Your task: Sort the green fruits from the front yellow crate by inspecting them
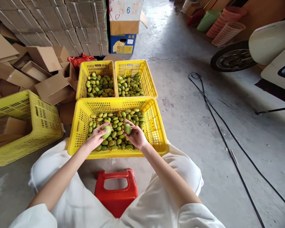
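Note:
My left hand (98, 135) is closed around a smooth green fruit (106, 132) that looks like a small mango. In my right hand (137, 136) is a darker green fruit (127, 129), held at the fingers with the palm turned inward. Both hands are over the large yellow crate (118, 154) in front of my knees. Many green and yellowish fruits (116, 134) cover its bottom. Behind it, a left yellow crate (95, 64) and a right yellow crate (150, 80) stand side by side, each partly filled with similar fruits.
A red plastic stool (116, 196) is between my legs. On the left are a yellow crate (46, 117) with cardboard inside and a heap of cardboard boxes (47, 58). Black cable (224, 133) lies on the floor at right, near a vehicle wheel (234, 57).

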{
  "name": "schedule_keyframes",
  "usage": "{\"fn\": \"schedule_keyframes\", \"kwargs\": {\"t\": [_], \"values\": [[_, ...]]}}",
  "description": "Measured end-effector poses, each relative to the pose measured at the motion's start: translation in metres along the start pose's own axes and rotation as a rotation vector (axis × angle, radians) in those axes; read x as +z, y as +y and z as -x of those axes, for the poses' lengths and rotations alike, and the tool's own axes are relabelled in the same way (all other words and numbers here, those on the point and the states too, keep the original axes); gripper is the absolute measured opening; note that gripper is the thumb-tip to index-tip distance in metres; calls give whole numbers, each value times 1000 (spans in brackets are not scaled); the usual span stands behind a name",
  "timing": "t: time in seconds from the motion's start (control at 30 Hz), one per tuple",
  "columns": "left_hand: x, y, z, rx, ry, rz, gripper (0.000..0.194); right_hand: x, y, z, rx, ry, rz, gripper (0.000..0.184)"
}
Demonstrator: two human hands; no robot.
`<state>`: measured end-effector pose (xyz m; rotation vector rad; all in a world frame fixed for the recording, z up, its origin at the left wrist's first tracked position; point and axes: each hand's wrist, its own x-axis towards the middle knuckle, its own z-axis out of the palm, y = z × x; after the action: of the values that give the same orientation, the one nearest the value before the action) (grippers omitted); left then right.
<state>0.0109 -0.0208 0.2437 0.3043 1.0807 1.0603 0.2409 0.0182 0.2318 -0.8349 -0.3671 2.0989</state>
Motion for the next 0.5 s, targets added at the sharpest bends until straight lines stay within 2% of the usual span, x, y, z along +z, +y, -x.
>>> {"fn": "schedule_keyframes", "kwargs": {"t": [0.13, 0.23, 0.33, 0.5], "values": [[-2, -1, 0, 10, 40, 11, 18, -4, 2, -1, 27, -22, 43, 47], [-1, 0, 2, -18, 38, 80, 16, -7, 5, -1, 59, -6, 81, 56], [1, 0, 4, -34, -14, 55, 19, -10, 8, -1, 105, 4, 105, 52], [1, 0, 2, 67, -127, -41, 25, -11, 9, -3, 90, 35, 103, 48]]}}
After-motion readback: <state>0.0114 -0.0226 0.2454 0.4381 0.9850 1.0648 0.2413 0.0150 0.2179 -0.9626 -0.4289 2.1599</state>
